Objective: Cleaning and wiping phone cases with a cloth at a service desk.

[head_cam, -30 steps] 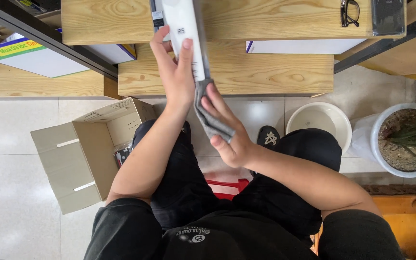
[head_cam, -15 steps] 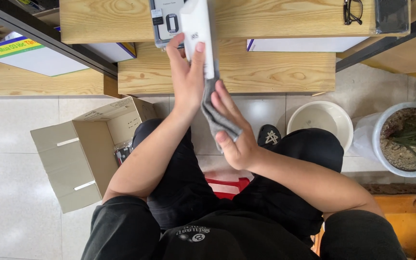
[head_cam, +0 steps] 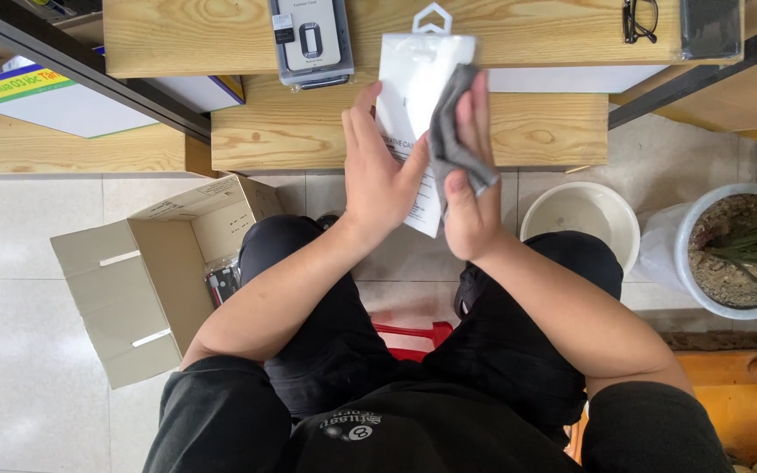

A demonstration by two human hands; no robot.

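Observation:
My left hand holds a flat white retail package with a hanger tab, its broad face turned toward me. My right hand presses a grey cloth against the right side of that package. Both hands are raised in front of me over my lap, at the edge of a wooden shelf. A second grey-and-white phone-case package lies on the upper shelf behind, apart from my hands.
An open cardboard box with packaged items stands on the tiled floor at left. A white basin and a potted plant stand at right. Glasses and a dark item rest on the upper shelf. A red stool is under me.
My left hand turned the white package from edge-on to face-on. My right hand moved up from below with the cloth onto the package's face.

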